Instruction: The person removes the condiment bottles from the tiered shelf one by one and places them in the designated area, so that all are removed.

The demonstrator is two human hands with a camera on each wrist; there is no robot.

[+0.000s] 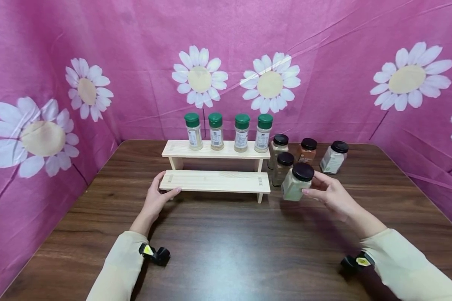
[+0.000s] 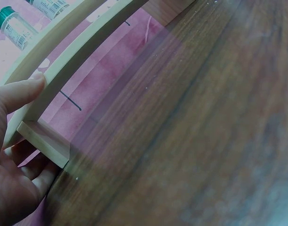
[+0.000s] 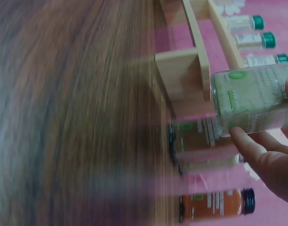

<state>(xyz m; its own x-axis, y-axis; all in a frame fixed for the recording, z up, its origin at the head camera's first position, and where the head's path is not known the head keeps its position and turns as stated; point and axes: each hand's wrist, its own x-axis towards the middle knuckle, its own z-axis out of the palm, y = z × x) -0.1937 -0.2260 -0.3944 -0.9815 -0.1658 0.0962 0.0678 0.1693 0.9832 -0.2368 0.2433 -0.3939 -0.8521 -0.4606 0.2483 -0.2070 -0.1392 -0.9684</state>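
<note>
A two-step wooden spice rack [image 1: 214, 180] stands on the table, its upper step bearing several green-capped spice shakers [image 1: 242, 133]. My left hand [image 1: 159, 200] grips the left end of the lower step, thumb on top and fingers beneath; the left wrist view shows the thumb [image 2: 26, 92] on the board's edge. In my right hand [image 1: 329, 194] is a square glass spice jar [image 1: 294, 186] with a black lid and pale green contents, held tilted just right of the rack. In the right wrist view, fingers and thumb hold the jar [image 3: 252, 99] by its sides.
Behind the held jar stand other black-lidded jars: a dark one [image 1: 281, 171], another [image 1: 278, 148] at the rack's upper right end, an orange-red one [image 1: 306, 154] and a white-labelled one [image 1: 333, 159]. A pink daisy-print cloth [image 1: 226, 25] hangs behind the brown table [image 1: 211, 242].
</note>
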